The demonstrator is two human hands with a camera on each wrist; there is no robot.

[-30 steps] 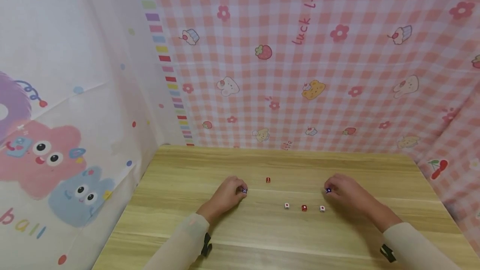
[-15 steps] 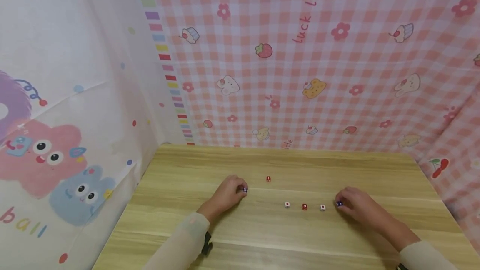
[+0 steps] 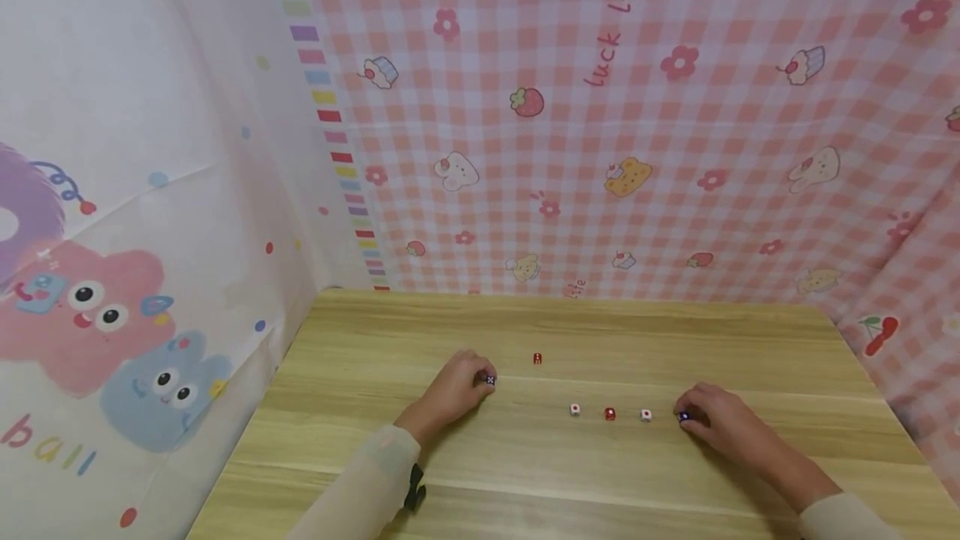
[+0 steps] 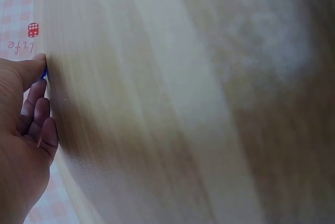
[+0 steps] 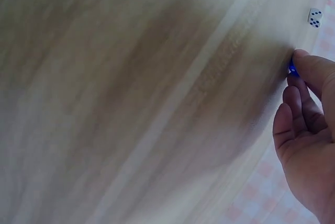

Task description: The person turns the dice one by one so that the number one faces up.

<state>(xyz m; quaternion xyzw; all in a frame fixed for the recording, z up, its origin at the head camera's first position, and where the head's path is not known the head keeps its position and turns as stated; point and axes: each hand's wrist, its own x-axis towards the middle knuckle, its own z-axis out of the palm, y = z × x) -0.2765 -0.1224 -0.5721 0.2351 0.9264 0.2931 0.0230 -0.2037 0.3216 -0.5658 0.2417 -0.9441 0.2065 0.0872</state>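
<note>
Between thumb and fingertips my left hand [image 3: 455,390] pinches a blue die [image 3: 491,380] at the left of the table; in the left wrist view only a sliver of blue [image 4: 44,73] shows. On the right, my right hand [image 3: 726,422] pinches another blue die [image 3: 683,417] at the end of a row. That row holds a white die [image 3: 575,410], a red die [image 3: 610,414] and a second white die [image 3: 646,415], spaced apart. Farther back, a lone red die [image 3: 537,358] stands to the right of my left hand.
The wooden table [image 3: 570,473] ends at the back against a pink checked cloth [image 3: 495,140]. A white cloth with cartoon figures [image 3: 225,215] hangs along the left side.
My right hand has moved nearer and to the right with its blue die, from behind the row to its right end. The left hand has stayed in place.
</note>
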